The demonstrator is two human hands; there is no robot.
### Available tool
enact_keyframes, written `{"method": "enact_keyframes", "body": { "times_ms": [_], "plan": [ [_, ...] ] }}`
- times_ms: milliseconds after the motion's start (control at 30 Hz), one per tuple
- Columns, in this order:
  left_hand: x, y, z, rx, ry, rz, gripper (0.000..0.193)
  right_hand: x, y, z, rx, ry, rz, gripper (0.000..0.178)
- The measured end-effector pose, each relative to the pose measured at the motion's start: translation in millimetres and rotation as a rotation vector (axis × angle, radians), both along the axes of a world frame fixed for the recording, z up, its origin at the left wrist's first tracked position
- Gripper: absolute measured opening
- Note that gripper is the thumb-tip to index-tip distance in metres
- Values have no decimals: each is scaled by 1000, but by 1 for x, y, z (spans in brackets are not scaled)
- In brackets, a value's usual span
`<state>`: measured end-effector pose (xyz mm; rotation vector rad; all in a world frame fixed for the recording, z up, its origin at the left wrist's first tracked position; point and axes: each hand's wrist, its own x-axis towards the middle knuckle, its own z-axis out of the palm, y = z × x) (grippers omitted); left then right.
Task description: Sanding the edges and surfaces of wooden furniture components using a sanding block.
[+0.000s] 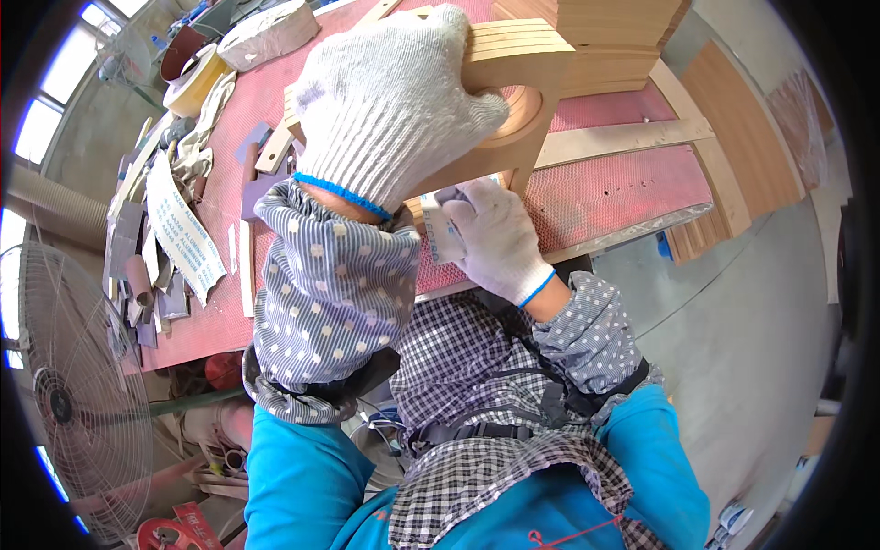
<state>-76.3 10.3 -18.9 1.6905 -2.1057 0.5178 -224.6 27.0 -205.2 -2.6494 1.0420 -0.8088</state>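
Observation:
My left hand (394, 110), in a white knitted glove with a blue cuff, is closed over the top of a wooden piece (518, 46). The piece is pale, layered wood with a rounded opening, and it stands tilted on the table. Lower down, my right hand (500, 234), gloved the same way, pinches a bit of sandpaper (444, 229) whose printed whitish backing faces me. The paper is held against or close under the lower edge of the wood; the exact contact is hidden. My left fingertips are out of sight behind the wood.
The table has a red textured cover (632, 179). Sandpaper strips (179, 229) and scraps lie heaped on its left side, with a tape roll (197, 82) behind. A caged fan (69, 394) stands at left. Wooden boards (733, 119) lean at right.

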Motion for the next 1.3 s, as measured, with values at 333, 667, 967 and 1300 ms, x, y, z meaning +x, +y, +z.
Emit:
{"method": "enact_keyframes", "body": {
  "times_ms": [333,667,967,1300],
  "plan": [
    [4,-3,-3,-49,-27,3,60,9,6,-6,-132,74,-170,67],
    [-1,1,4,-54,-49,19,57,20,22,-28,-263,324,-309,66],
    [-3,-2,1,-29,-23,0,53,15,2,-14,-329,116,-61,51],
    [-5,1,2,18,-31,48,55,18,7,-31,-358,387,-267,55]
  ]
}}
